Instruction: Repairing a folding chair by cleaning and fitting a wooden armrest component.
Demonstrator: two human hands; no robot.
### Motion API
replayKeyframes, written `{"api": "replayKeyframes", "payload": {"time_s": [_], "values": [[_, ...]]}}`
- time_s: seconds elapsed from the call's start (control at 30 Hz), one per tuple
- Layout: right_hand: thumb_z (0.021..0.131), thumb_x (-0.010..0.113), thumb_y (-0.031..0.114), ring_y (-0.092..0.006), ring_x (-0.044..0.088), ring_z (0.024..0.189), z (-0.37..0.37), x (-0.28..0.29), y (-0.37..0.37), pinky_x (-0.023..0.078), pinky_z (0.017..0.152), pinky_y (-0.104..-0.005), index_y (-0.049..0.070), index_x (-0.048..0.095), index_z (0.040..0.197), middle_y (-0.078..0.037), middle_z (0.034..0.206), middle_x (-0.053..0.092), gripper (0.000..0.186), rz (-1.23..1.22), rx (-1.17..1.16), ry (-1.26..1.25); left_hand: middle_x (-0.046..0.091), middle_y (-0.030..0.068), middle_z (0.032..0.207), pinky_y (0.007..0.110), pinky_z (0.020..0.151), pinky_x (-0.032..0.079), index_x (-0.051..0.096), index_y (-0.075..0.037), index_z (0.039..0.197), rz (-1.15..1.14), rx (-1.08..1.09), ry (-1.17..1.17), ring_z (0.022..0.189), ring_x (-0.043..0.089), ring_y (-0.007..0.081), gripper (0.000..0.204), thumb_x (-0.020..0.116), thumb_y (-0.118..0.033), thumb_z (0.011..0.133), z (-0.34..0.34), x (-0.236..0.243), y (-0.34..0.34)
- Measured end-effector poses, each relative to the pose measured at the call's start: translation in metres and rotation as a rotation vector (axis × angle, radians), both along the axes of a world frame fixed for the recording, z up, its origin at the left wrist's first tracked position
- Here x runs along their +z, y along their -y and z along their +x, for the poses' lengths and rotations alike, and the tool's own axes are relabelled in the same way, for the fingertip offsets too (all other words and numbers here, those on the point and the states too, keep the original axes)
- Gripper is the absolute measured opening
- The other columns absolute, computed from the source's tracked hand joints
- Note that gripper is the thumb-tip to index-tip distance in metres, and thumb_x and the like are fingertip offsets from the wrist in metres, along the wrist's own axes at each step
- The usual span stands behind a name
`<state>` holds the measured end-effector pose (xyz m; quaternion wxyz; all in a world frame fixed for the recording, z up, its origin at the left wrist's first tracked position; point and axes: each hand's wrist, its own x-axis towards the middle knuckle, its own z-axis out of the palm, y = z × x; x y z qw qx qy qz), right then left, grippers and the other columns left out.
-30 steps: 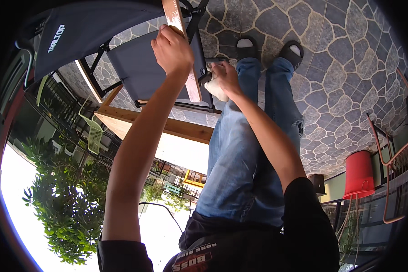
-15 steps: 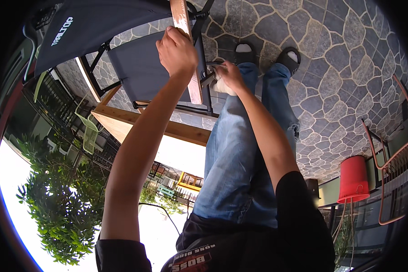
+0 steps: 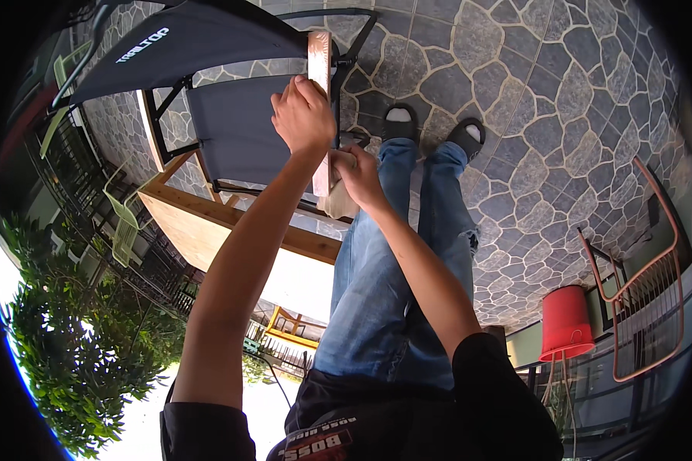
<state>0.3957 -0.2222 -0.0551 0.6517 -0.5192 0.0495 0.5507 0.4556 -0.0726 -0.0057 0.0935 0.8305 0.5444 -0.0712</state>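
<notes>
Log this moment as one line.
left hand: gripping wooden armrest | right hand: holding pale cloth beside armrest | dark chair: upper left

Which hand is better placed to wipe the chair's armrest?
The right hand, likely: it holds a pale cloth beside the wooden armrest; the left hand grips that armrest, no cloth visible.

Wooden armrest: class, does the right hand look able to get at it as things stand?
Probably yes: the right hand is right beside the wooden armrest, though the pale cloth it holds may come between.
</notes>
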Motion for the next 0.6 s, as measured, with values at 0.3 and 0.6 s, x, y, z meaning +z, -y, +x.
{"api": "replayKeyframes", "payload": {"time_s": [0.3,0.6], "values": [[0.095,0.069,0.038,-0.0263,0.065,0.074,-0.003,-0.099,0.048,0.050,0.069,-0.0403,-0.001,0.067,0.103,-0.016,0.086,0.071,0.040,-0.617,0.280,0.456,0.072,0.0124,0.098,0.056,0.082,0.047,0.063,-0.008,0.089,-0.035,0.081,0.052,0.098,0.060,0.0407,0.036,0.037,-0.029,0.103,0.025,0.004,0.015],[0.094,0.071,0.030,-0.0112,0.058,0.079,0.136,0.105,0.141,0.047,0.070,-0.0297,0.004,0.069,0.093,-0.003,0.086,0.066,0.026,-0.392,0.187,0.291,0.067,0.0117,0.127,0.063,0.089,0.039,0.071,-0.015,0.122,-0.224,0.066,-0.459,0.121,0.054,0.0336,0.053,0.027,-0.041,0.108,0.033,0.045,-0.009]]}}
